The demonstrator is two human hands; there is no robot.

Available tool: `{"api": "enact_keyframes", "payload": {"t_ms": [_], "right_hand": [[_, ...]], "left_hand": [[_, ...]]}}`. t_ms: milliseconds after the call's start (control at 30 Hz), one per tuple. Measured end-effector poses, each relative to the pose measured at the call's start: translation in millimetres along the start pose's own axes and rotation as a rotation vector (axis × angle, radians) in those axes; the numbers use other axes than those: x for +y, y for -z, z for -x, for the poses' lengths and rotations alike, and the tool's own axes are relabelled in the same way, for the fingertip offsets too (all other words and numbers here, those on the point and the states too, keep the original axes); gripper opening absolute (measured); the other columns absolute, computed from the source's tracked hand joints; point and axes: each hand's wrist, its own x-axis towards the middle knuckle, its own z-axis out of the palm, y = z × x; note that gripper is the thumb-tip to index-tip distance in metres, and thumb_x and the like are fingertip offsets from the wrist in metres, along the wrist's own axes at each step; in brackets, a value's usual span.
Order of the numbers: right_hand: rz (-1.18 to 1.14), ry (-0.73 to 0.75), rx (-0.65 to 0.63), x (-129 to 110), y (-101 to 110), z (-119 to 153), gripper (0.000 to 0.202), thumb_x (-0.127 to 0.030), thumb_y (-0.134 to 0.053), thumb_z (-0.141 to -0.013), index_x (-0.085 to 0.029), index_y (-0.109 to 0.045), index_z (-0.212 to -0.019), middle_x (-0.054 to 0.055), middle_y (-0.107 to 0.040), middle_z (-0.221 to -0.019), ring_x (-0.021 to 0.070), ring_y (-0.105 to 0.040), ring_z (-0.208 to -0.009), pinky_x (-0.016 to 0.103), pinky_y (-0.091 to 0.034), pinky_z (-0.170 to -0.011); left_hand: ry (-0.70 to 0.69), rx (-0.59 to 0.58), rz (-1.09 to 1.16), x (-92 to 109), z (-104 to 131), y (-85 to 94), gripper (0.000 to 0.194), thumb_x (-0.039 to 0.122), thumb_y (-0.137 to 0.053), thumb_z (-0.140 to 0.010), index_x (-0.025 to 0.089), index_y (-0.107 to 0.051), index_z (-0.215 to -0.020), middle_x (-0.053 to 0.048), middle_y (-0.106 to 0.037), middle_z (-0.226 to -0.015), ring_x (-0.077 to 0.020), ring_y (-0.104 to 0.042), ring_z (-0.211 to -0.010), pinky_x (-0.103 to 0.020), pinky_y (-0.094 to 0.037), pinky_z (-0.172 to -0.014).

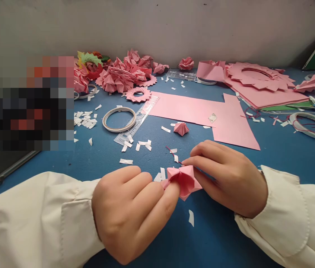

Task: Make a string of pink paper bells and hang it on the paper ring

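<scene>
A small folded pink paper piece with a hollow centre is between my hands near the front of the blue table. My left hand is closed on its left side, one finger reaching into the hollow. At its upper right, my right hand has its fingers pressed together around a thin dark red thread that trails up and left. Just beyond lies another small pink folded piece. White paper strips are scattered around.
A tape roll rests on a clear ruler. Flat pink paper lies behind. Pink folded shapes are heaped by the wall. At the right are another tape roll and pink sheets.
</scene>
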Motion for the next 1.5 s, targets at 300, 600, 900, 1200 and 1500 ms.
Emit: {"api": "enact_keyframes", "payload": {"t_ms": [300,600,900,1200,1500], "right_hand": [[0.048,0.176,0.121,-21.0,26.7,9.3,0.013,-0.013,-0.056,-0.083,-0.012,-0.060,-0.095,0.004,-0.059,-0.074,0.0139,-0.053,-0.067,0.033,-0.047,-0.063],[0.154,0.233,0.028,-41.4,11.2,19.5,0.024,-0.008,-0.043,-0.087,0.001,-0.059,-0.103,0.003,-0.055,-0.053,0.0164,-0.044,-0.047,0.033,-0.025,-0.046],[0.129,0.231,0.087,-33.2,5.2,14.5,0.016,-0.006,-0.050,-0.082,0.001,-0.059,-0.093,0.009,-0.062,-0.059,0.0169,-0.046,-0.050,0.033,-0.026,-0.046],[0.143,0.262,0.067,-27.3,8.9,12.3,0.016,-0.005,-0.052,-0.080,0.001,-0.058,-0.094,0.007,-0.059,-0.057,0.0151,-0.044,-0.050,0.031,-0.026,-0.047],[0.088,0.178,0.139,-39.8,4.9,17.6,0.019,-0.003,-0.043,-0.083,0.002,-0.056,-0.097,0.010,-0.059,-0.060,0.0187,-0.047,-0.056,0.034,-0.031,-0.050]], "left_hand": [[-0.014,-0.069,-0.034,-3.5,-1.6,1.8,0.026,0.006,-0.034,-0.089,0.004,-0.059,-0.094,-0.007,-0.063,-0.063,-0.0169,-0.051,-0.050,-0.033,-0.035,-0.044],[-0.039,-0.031,-0.041,-1.1,-2.5,-7.3,0.025,0.009,-0.035,-0.089,0.000,-0.058,-0.097,-0.010,-0.066,-0.066,-0.0165,-0.055,-0.049,-0.033,-0.036,-0.042],[-0.040,0.047,-0.029,3.3,-6.7,-13.8,0.023,0.007,-0.039,-0.084,-0.002,-0.060,-0.091,-0.007,-0.062,-0.057,-0.0154,-0.051,-0.043,-0.031,-0.031,-0.039],[0.110,0.055,0.039,5.6,-5.4,-19.1,0.019,0.006,-0.051,-0.081,0.000,-0.060,-0.096,-0.001,-0.059,-0.051,-0.0129,-0.047,-0.042,-0.028,-0.031,-0.039],[0.111,0.033,0.093,3.4,-2.9,-20.1,0.021,0.007,-0.051,-0.081,0.003,-0.055,-0.101,0.001,-0.056,-0.052,-0.0131,-0.043,-0.044,-0.028,-0.029,-0.042]]}}
